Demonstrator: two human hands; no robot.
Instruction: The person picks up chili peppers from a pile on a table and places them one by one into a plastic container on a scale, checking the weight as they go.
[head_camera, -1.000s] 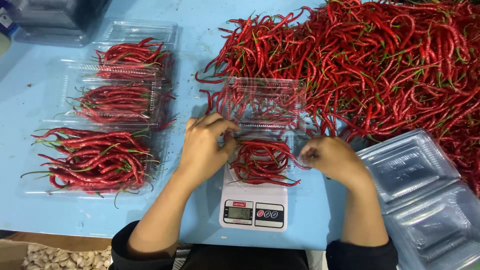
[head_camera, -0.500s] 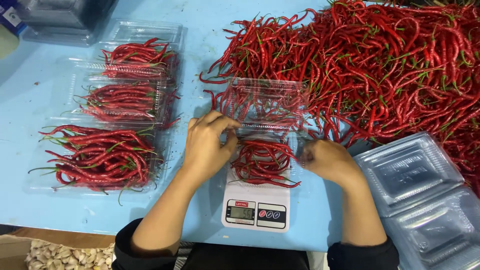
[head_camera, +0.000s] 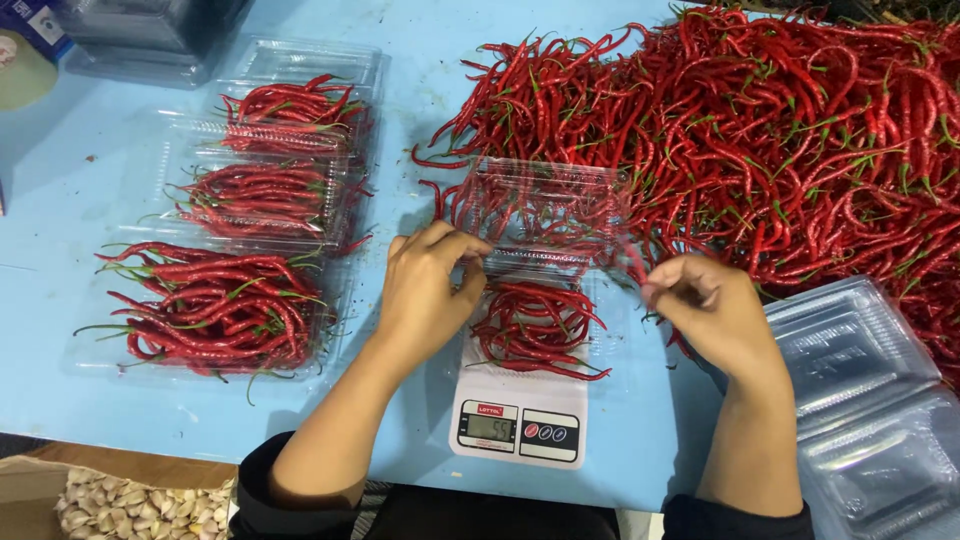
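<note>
While the white scale sits nearest me, I see the open clear tray of chillies on it. My left hand touches its 9 o'clock edge, fingers curled. My right hand, at 3 o'clock, pinches one chilli. Beyond lies the chilli heap.

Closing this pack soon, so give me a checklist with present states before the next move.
1. Clear plastic clamshell tray sits on the white digital kitchen scale: ok.
2. Red chili peppers in the tray lie inside the rim: not ok, a few tips stick out at the front.
3. Hinged clear lid stands open: ok.
4. Left hand steadies the tray's back edge: ok.
5. Right hand grip is empty: cannot tell, blurred.
6. Scale display readable: ok.
</note>
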